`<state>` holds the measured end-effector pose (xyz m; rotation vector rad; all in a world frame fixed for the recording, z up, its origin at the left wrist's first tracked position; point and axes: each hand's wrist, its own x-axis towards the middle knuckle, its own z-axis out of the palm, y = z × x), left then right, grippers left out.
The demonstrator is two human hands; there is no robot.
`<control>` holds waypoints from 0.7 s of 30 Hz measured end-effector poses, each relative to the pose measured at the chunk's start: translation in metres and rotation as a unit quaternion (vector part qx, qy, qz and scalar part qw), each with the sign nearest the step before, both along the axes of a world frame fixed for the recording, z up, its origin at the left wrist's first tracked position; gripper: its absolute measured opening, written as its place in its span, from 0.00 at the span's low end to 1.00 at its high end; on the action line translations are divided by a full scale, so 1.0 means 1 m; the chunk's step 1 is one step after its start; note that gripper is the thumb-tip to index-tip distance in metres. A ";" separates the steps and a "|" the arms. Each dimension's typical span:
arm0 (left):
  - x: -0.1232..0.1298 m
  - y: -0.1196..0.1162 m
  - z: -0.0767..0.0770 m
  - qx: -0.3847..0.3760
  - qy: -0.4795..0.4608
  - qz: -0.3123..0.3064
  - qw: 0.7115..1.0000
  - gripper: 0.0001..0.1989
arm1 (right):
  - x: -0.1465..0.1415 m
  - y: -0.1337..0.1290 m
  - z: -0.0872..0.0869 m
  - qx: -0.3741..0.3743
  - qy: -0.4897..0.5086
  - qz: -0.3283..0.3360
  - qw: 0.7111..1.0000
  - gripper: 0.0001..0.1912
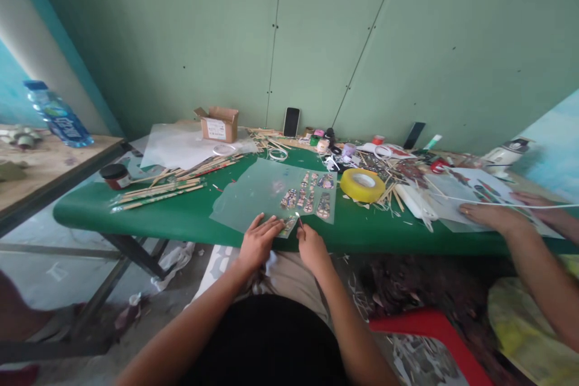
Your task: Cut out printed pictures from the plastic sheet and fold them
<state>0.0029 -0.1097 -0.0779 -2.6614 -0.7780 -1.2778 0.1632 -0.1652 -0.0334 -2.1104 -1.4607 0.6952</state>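
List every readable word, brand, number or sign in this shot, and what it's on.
None is clearly readable.
Blue-capped bottle: large pale lettering on the label, too blurred to read.
Cardboard box: print on its white label, too small to read.
Dark-lidded jar: label marks too small to read.
Translucent sheet with patterned pieces: no lettering I can make out.

Craft workshop | green worktable (181, 220) | bundled sticks (158, 194) | yellow tape roll (351, 190)
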 end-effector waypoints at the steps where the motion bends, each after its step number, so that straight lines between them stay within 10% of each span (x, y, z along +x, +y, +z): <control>1: 0.000 -0.001 0.000 0.001 0.004 -0.001 1.000 0.15 | 0.003 0.003 -0.001 0.005 0.010 0.009 1.000 0.15; 21: 0.013 -0.008 0.024 -0.003 0.027 0.049 0.998 0.18 | 0.003 -0.005 0.001 0.026 0.010 0.006 1.000 0.12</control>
